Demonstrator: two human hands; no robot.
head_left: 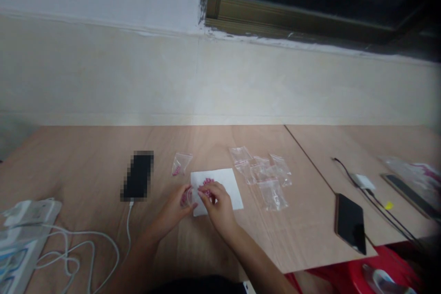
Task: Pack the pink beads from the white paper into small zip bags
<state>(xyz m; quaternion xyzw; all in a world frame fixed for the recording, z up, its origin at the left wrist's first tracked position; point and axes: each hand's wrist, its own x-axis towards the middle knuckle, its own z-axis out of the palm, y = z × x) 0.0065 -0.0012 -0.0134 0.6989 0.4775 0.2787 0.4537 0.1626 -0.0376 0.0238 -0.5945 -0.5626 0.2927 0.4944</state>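
My left hand is closed around a small clear plastic bag with pink beads showing in it. Beside it, my right hand has thumb and fingertips pinched together at the bag's mouth; whatever lies between them is too small to make out. Under the right hand is a white sheet of paper. A heap of pink beads on the paper is partly covered by my fingers. Beyond my left hand lies another zip bag holding a few pink beads.
Several flat clear zip bags overlap right of the paper. A phone on a white cable lies left, near a power strip. Another phone, dark cables and a long dark device are at the right.
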